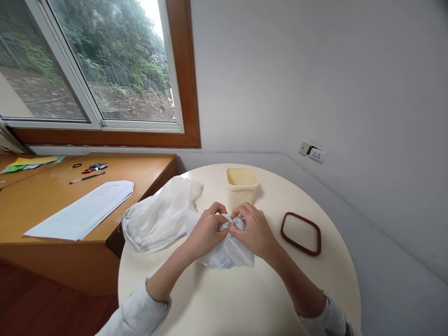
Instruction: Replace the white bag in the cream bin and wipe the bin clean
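My left hand (210, 231) and my right hand (254, 228) meet over the middle of the round table, fingers pinched on the gathered top of a white plastic bag (227, 254). The bag's lower part hangs crumpled below my fingers. Its bunched neck shows between my thumbs. To the left lies a larger spread of crumpled white plastic bag (163, 212); whether it joins the piece I hold, I cannot tell. Just beyond my hands stands a cream-coloured plastic bin (242, 184), upright, its top uncovered. A brown rounded-square ring frame (318, 242) lies flat to the right of my right hand.
The white round table (224, 298) stands against the wall, beside a wooden desk (154, 163). White paper sheets (87, 207), a pen (87, 178), keys (95, 167) and coloured papers (33, 162) lie on the desk. A wall socket (318, 155) is at right.
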Demonstrator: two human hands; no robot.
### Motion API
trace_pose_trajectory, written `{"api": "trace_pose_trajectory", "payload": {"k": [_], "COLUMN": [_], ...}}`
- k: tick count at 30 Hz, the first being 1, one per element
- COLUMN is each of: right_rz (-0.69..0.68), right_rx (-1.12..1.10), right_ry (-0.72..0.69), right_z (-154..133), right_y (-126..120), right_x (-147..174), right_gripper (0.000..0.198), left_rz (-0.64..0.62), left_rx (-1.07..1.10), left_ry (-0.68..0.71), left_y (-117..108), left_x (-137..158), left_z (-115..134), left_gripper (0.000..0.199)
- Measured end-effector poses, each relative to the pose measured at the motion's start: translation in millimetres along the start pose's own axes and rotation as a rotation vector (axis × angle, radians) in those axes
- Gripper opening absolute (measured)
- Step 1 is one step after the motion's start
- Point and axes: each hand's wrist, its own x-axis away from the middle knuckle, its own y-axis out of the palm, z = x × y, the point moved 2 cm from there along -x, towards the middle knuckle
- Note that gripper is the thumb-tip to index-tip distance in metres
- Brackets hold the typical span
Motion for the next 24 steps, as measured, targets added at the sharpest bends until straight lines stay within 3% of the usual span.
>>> {"api": "trace_pose_trajectory", "payload": {"k": [6,9,16,24], "right_rz": [-0.227,-0.261,-0.306,-0.318], "right_rx": [-0.413,-0.524,-0.675,-0.668], "right_ry": [0.101,0.150,0.267,0.278], "right_z": [11,13,18,27], "right_y": [-4,-2,5,9], "right_x": [4,5,7,4], "right_gripper": [0.016,0.016,0.019,0.018], "left_rz": [0.036,0.031,0.086,0.117], "left_rx": [0.159,0.214,0.385,0.706], "left_ry": [-0.028,-0.039,-0.003,-0.079], "left_y": [0,3,7,13], "left_x": [2,4,9,12], "left_z": [5,7,7,-3], "left_gripper": [0.012,0.011,0.008,0.013]}}
